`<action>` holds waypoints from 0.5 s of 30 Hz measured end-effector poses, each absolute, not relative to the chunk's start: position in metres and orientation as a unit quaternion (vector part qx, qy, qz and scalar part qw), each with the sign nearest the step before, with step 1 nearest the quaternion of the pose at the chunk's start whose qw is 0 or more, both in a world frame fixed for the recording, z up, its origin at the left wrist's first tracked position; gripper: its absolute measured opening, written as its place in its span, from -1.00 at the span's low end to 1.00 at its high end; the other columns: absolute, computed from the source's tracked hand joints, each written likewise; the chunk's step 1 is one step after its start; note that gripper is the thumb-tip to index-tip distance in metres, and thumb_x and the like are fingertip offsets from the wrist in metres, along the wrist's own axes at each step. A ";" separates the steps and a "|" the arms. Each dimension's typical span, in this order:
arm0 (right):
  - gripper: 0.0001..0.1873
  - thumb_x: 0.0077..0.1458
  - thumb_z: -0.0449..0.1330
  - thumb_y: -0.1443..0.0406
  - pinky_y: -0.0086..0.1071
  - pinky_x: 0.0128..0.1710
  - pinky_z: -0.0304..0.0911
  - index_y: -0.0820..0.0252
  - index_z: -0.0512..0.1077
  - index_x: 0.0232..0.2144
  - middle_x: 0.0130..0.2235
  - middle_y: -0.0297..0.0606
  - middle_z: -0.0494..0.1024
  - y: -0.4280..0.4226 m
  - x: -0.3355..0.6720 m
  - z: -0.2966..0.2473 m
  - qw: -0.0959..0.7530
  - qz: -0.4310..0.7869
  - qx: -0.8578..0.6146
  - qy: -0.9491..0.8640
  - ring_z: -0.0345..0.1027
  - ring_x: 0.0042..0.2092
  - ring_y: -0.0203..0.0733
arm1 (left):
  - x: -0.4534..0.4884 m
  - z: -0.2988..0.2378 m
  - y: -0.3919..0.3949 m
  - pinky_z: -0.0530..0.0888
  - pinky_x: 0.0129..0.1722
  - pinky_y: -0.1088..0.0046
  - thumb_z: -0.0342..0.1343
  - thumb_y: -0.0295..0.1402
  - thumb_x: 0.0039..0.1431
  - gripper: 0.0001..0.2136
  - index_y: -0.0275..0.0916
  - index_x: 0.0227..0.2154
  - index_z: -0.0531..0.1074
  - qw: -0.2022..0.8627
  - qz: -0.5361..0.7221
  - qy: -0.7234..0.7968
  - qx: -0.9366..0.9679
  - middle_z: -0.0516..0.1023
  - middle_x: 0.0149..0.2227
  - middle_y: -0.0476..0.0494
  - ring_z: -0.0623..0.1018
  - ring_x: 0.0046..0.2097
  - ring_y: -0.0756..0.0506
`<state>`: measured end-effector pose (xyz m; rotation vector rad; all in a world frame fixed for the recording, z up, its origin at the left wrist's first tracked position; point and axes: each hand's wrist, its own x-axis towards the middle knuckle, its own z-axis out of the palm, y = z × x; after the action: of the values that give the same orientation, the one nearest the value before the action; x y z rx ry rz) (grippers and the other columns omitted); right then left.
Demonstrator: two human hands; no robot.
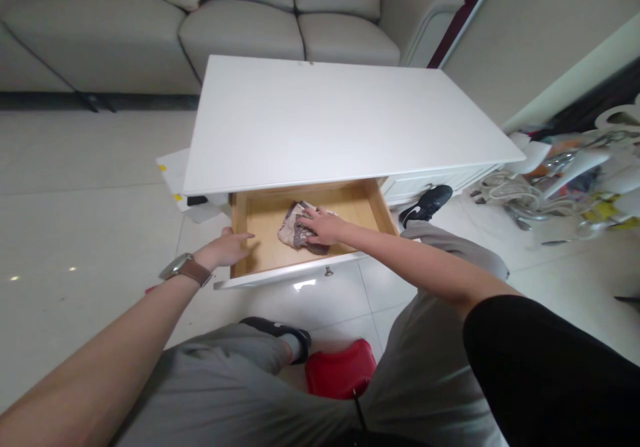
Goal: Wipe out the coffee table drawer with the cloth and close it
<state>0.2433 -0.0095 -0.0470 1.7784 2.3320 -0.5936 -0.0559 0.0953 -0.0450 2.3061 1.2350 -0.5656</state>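
Note:
A wooden drawer (265, 257) is pulled out from the front of a white coffee table (330, 120). Inside it, my right hand (323, 225) lies flat with fingers spread on a crumpled brown-and-white patterned cloth (291, 228), pressing it against the drawer's bottom. My left hand (227, 248) is at the drawer's left side wall, its fingers stretched inward over the rim and holding nothing. A small round knob (329, 271) sits on the drawer front.
A grey sofa (240, 40) stands behind the table. A red stool (341, 369) is between my legs. To the right, cables (520, 193) and assorted household items lie on the floor. A white box-like object (173, 167) stands left of the table.

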 end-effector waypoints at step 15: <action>-0.66 0.30 0.17 0.31 -0.15 -0.02 0.42 0.13 0.51 0.09 0.02 -0.02 0.62 -0.111 0.285 -0.012 0.120 -0.290 0.573 0.757 0.53 0.06 0.10 | 0.120 -0.094 0.069 -0.09 0.33 -0.50 0.45 0.08 -0.18 0.24 0.20 0.51 -0.18 0.244 -0.288 0.281 0.883 -0.31 0.57 -0.22 -0.33 0.50 -0.66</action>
<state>0.2849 -0.1109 -0.0119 1.6748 2.2125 -0.8466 0.1204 0.0687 -0.0935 2.4108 0.7668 -0.7858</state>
